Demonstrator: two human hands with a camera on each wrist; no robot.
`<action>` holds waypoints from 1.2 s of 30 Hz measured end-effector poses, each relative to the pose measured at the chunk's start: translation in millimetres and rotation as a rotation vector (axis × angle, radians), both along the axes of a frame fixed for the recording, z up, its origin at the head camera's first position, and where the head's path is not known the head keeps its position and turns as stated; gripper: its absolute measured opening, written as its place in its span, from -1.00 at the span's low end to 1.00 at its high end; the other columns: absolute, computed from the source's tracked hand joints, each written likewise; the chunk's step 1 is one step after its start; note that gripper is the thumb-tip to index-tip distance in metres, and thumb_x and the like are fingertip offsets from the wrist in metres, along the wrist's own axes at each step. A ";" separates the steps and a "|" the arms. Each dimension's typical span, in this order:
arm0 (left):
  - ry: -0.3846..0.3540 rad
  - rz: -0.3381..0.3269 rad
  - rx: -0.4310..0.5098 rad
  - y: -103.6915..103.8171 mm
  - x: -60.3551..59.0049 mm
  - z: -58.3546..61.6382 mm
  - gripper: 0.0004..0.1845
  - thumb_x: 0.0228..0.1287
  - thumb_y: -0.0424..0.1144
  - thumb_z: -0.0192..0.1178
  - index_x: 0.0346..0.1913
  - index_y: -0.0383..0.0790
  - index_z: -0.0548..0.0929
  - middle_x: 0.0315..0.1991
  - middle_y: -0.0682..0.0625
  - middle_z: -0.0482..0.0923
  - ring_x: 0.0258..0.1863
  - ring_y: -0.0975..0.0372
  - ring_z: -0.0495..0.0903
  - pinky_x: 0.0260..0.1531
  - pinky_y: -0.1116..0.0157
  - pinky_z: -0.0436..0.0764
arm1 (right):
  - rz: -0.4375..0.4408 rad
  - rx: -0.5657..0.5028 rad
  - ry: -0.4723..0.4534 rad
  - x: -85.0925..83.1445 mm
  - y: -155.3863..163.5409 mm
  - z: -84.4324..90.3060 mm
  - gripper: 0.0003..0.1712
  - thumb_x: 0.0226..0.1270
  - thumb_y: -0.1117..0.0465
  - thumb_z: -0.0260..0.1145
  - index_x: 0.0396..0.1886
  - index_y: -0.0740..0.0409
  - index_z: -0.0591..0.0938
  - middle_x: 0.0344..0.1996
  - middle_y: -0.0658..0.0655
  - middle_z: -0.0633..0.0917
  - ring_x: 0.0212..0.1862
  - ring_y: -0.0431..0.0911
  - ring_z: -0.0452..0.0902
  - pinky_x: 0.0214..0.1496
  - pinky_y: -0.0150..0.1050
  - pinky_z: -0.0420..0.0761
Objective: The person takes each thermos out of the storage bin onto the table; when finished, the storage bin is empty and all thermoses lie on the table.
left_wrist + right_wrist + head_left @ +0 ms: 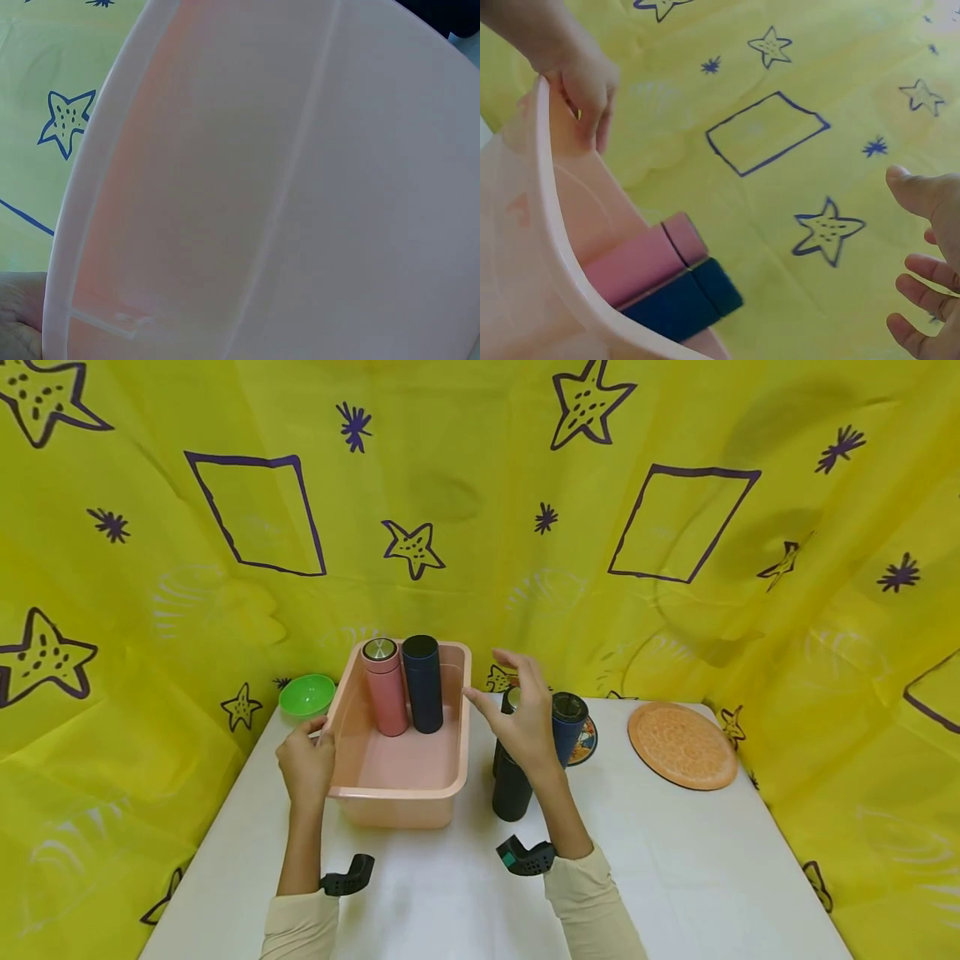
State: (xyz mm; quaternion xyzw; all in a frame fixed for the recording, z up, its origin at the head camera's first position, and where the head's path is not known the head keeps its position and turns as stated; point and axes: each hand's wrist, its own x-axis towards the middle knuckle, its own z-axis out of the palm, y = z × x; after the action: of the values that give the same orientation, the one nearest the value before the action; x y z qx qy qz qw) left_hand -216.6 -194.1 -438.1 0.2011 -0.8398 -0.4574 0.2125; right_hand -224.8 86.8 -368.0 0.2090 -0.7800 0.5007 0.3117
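A pink plastic tub stands on the white table. My left hand grips its left rim, fingers bent over the edge. Inside, near the far end, a pink bottle and a dark blue bottle stand side by side; both also show in the right wrist view. To the right of the tub, my right hand is raised with thumb and fingers spread, holding nothing. Partly hidden behind that hand and forearm are a black bottle, another bottle with a silvery top and a blue bottle.
A green bowl sits at the far left corner. On the far right lies an orange round plate, and a patterned round plate shows behind the blue bottle. A yellow curtain surrounds the table's back and sides.
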 end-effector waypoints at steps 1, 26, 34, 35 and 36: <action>-0.003 0.003 0.001 -0.6 0.1 0.0 -0.68 0.35 -0.35 0.10 0.09 -0.39 0.64 0.02 -0.37 0.64 -0.09 -0.14 0.69 -0.16 -0.06 0.64 | 0.009 -0.002 -0.005 -3.2 -4.2 -0.5 -0.30 0.08 0.17 0.54 0.21 0.26 0.50 0.07 0.22 0.58 0.16 0.02 0.47 0.17 -0.06 0.51; -0.010 -0.006 -0.013 0.8 -0.1 -0.2 -0.69 0.35 -0.36 0.12 0.09 -0.38 0.65 0.03 -0.33 0.65 -0.10 -0.11 0.70 -0.22 0.03 0.64 | 0.135 -0.080 -0.493 -43.9 -55.9 -52.2 -0.40 0.21 0.20 0.43 0.17 0.39 0.47 0.07 0.41 0.53 0.16 0.22 0.49 0.10 0.08 0.62; -0.035 0.001 0.002 1.2 -1.0 0.2 -0.68 0.35 -0.35 0.11 0.10 -0.36 0.64 0.03 -0.34 0.64 -0.09 -0.10 0.70 -0.22 0.07 0.63 | 0.068 -0.144 -0.493 -64.6 -65.4 -65.2 -0.38 0.21 0.18 0.44 0.20 0.34 0.46 0.09 0.35 0.60 0.12 0.15 0.56 0.11 -0.03 0.62; -0.036 0.003 0.001 0.9 -1.0 0.4 -0.68 0.35 -0.35 0.11 0.10 -0.36 0.64 0.03 -0.34 0.64 -0.09 -0.10 0.70 -0.22 0.07 0.63 | 0.063 -0.151 -0.487 -67.9 -67.0 -65.7 -0.38 0.21 0.18 0.44 0.20 0.34 0.46 0.09 0.33 0.60 0.12 0.14 0.56 0.11 -0.04 0.62; -0.035 0.004 -0.001 0.6 -1.2 0.4 -0.68 0.35 -0.35 0.11 0.10 -0.36 0.64 0.03 -0.34 0.64 -0.09 -0.10 0.70 -0.22 0.06 0.63 | 0.056 -0.154 -0.480 -71.1 -68.6 -66.2 -0.38 0.21 0.18 0.44 0.21 0.33 0.47 0.10 0.32 0.60 0.12 0.13 0.56 0.11 -0.05 0.62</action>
State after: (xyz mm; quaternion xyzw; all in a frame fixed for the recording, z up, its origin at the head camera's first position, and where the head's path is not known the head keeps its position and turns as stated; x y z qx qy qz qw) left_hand -217.8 -193.5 -437.7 0.2109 -0.8432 -0.4528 0.1987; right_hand -295.8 18.2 -434.2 0.0814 -0.7850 0.6025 0.1188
